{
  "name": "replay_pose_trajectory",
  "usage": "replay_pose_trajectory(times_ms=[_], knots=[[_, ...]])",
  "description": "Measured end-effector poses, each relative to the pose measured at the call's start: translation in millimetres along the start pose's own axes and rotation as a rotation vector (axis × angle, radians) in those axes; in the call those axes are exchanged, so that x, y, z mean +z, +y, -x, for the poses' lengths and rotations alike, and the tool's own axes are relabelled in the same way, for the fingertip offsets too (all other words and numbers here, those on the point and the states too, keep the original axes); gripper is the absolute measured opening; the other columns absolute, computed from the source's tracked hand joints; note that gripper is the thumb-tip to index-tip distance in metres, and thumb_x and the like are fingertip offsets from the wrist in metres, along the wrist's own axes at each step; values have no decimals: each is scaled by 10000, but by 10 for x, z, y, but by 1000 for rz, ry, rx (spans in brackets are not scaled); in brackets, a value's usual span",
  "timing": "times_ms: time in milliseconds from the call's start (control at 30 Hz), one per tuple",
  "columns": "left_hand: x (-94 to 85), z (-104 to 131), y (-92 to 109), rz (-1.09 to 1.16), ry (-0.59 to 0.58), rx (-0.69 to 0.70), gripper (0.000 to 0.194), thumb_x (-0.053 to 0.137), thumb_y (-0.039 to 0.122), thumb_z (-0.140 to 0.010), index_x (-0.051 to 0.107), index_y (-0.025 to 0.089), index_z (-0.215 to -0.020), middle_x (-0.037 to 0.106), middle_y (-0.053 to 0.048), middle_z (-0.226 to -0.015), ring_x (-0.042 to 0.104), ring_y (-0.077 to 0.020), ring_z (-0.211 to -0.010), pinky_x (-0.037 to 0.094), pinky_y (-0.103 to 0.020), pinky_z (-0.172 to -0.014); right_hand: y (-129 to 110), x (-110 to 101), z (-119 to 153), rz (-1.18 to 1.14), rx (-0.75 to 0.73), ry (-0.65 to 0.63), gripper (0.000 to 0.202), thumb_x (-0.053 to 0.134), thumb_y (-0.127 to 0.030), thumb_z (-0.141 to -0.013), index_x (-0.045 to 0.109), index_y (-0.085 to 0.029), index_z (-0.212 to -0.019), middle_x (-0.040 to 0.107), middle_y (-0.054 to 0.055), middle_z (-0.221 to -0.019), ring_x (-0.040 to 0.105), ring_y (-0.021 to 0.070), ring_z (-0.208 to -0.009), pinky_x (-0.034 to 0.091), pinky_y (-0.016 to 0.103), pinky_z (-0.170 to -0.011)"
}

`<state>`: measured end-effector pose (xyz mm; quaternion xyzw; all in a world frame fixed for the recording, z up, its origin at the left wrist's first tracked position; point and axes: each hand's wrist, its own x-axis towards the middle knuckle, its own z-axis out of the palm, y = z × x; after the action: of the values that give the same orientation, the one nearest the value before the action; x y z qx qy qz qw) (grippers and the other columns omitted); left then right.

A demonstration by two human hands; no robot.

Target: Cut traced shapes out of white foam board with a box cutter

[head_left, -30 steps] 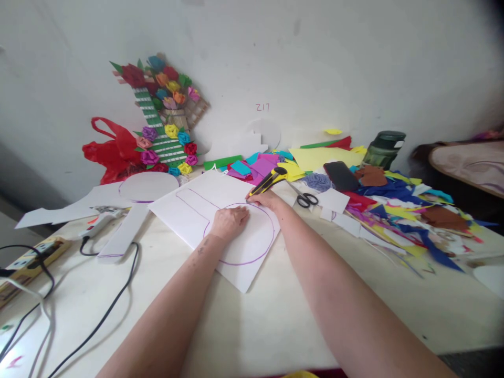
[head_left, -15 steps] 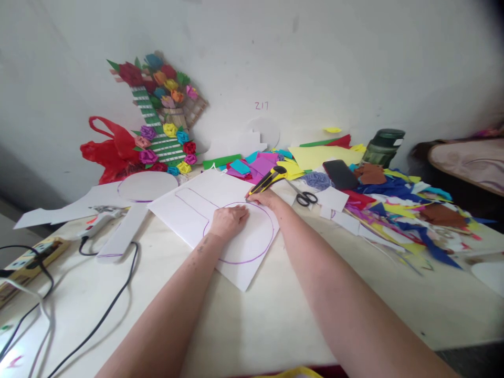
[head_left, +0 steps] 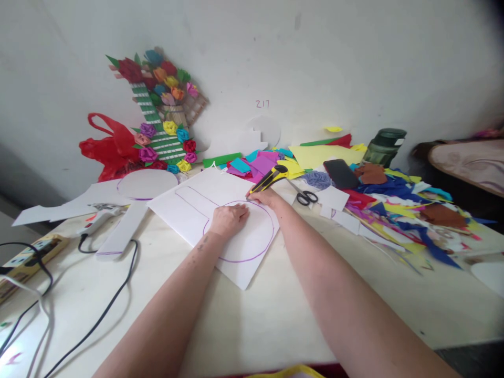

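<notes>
A white foam board (head_left: 244, 273) lies on the table in the middle, with a circle and a long strip outlined on it in purple. My left hand (head_left: 229, 220) rests flat on the board, over the left part of the circle. My right hand (head_left: 263, 197) is closed round a yellow and black utility knife (head_left: 269, 177), whose tip end is at the circle's upper edge. The fingers partly hide the blade.
Black-handled scissors (head_left: 306, 198), a phone (head_left: 340, 174) and coloured scraps (head_left: 397, 205) lie to the right, with a green bottle (head_left: 385, 147) behind. At left are a glue gun (head_left: 96, 220), its cable, a power strip (head_left: 35, 257) and a white disc (head_left: 148, 184).
</notes>
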<state>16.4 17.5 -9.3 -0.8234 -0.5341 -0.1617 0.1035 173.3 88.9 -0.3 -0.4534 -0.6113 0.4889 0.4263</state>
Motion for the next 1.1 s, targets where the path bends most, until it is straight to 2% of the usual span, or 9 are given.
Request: replay_pose_trajectory(times_ms=[667, 1100], knots=[[44, -2, -31, 12, 36, 26, 292, 403, 339, -894, 688, 310, -952, 701, 35, -1025, 635, -146, -982, 482, -265, -811, 18, -28, -11, 58, -6, 5, 125, 575, -152, -533, 620, -145, -649, 420, -74, -448, 355, 71, -470, 271, 219, -470], [46, 1, -38, 30, 17, 9, 291, 405, 346, -894, 683, 317, -973, 685, 43, -1069, 624, -146, -1007, 472, -269, -832, 14, -39, 4, 54, -6, 17, 106, 571, -143, -532, 615, -148, -628, 440, -67, -453, 360, 68, -467, 270, 208, -453]])
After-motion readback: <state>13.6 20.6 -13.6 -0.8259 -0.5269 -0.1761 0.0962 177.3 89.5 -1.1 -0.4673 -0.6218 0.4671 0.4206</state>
